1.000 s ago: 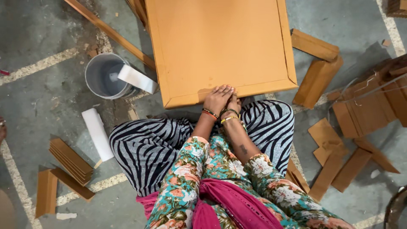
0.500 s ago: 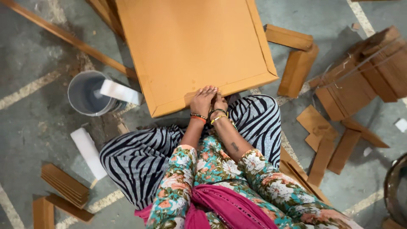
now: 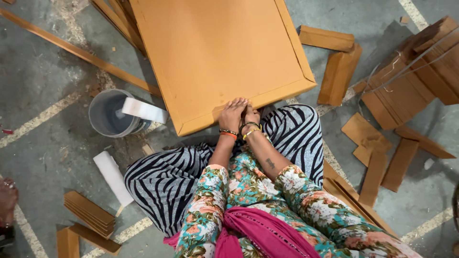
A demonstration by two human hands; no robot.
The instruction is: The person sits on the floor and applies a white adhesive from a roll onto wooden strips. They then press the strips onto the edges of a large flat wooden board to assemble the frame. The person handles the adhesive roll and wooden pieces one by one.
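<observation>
Both hands press together on the near edge of the panel (image 3: 220, 57), a big flat orange-brown board with a raised rim that lies on the concrete floor (image 3: 43, 71) in front of the seated person. Left hand (image 3: 233, 114) lies palm down with fingers spread flat over the rim, holding nothing closed; right hand (image 3: 252, 116) sits just beside it, touching it and partly tucked behind, and whether its fingers curl around the edge cannot be told. Bangles ring both wrists. Striped knees lie under the panel's near corner, one on each side of the hands. Left of the panel, near its near-left corner, stands a grey bucket (image 3: 111, 114) with a white block (image 3: 143, 110) resting across its rim. Another white block (image 3: 113, 177) lies on the floor nearer the person than the bucket, beside the left knee, and a stack of brown strips (image 3: 89, 212) lies nearer again, well away from the panel. A long wooden batten (image 3: 76, 50) runs slantwise beyond the bucket towards the panel's left side. Right of the panel lie two short cardboard pieces (image 3: 337, 71), just beside its right edge, and farther right a pile of cardboard scraps (image 3: 411, 81).
</observation>
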